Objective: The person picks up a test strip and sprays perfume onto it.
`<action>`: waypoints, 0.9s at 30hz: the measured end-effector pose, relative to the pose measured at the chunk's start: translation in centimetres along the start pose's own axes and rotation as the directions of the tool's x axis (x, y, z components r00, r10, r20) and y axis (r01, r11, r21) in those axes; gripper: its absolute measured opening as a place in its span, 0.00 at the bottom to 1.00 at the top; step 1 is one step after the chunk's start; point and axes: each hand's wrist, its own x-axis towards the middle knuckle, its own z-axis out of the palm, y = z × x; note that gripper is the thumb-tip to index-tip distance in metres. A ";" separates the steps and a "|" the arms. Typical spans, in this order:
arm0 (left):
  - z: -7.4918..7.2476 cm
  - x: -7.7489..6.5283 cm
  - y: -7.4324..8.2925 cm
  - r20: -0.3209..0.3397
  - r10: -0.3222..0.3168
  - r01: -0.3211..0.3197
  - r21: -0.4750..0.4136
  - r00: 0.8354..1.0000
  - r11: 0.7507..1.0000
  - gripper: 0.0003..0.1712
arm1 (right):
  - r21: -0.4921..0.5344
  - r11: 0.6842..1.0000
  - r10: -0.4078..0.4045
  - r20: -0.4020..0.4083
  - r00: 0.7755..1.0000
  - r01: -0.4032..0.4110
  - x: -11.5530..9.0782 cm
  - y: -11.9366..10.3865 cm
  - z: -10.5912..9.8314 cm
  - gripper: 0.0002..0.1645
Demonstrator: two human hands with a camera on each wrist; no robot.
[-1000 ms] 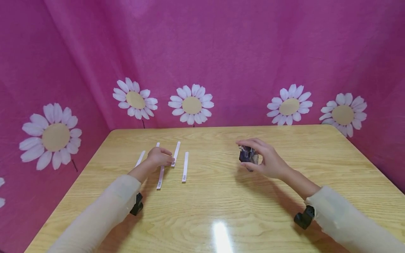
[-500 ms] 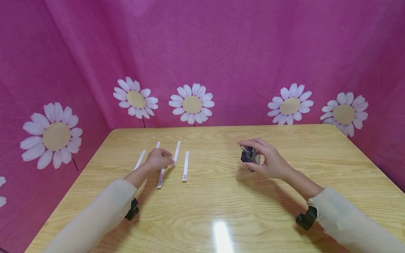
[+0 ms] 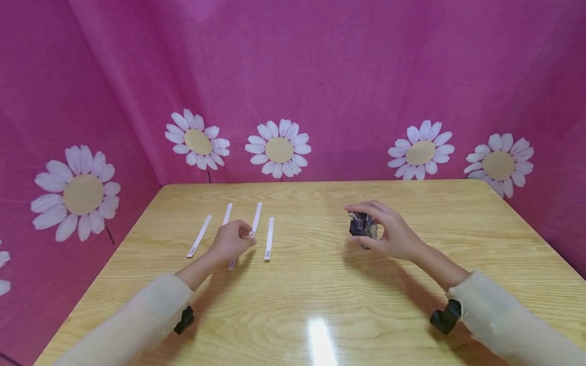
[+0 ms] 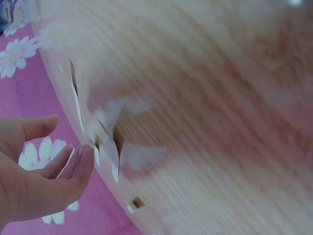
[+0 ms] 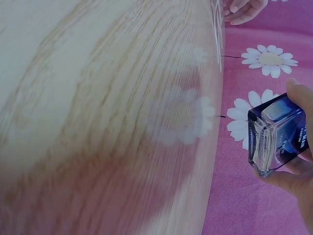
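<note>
In the head view several narrow white paper strips lie on the left half of the table: a left strip [image 3: 199, 237], a second strip [image 3: 228, 212] partly covered, a third strip [image 3: 258, 216] and a right strip [image 3: 269, 238]. My left hand [image 3: 232, 241] hovers over the second strip, fingers near the lower end of the third. Thumb and fingers [image 4: 80, 164] stand apart with nothing between them in the left wrist view. On the right, my right hand [image 3: 389, 235] grips a dark blue glass perfume bottle [image 3: 362, 224] above the table. Tilted, the bottle [image 5: 279, 134] shows printing on one face.
The wooden table [image 3: 293, 305] reaches back to a pink curtain [image 3: 329, 76] with large white daisies. A bright light reflection [image 3: 322, 340] shows near the front. A small black wrist camera [image 3: 446, 316] sits under the right sleeve, another [image 3: 185, 319] under the left.
My left hand has drawn slightly back from the third strip and turned, uncovering more of the left strip. The right hand and perfume bottle have hardly moved.
</note>
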 end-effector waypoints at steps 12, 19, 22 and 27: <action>2.4 -0.7 1.4 0.075 0.167 -0.176 0.141 0.983 0.974 0.23 | -0.017 1.000 -0.014 -0.010 1.000 0.014 -0.2 0.2 -0.2 0.40; 3.2 -0.4 1.8 0.093 0.199 -0.211 0.146 0.976 0.967 0.23 | -0.005 1.000 0.002 -0.004 1.000 -0.002 -0.5 0.1 -0.4 0.40; 3.3 0.0 1.7 0.104 0.210 -0.224 0.144 0.972 0.964 0.23 | -0.008 1.000 -0.004 -0.007 1.000 0.004 -0.6 0.1 -0.5 0.40; 3.3 0.8 1.3 0.121 0.264 -0.279 0.128 0.957 0.952 0.20 | -0.023 1.000 -0.008 -0.005 1.000 0.008 -0.7 0.1 -0.5 0.42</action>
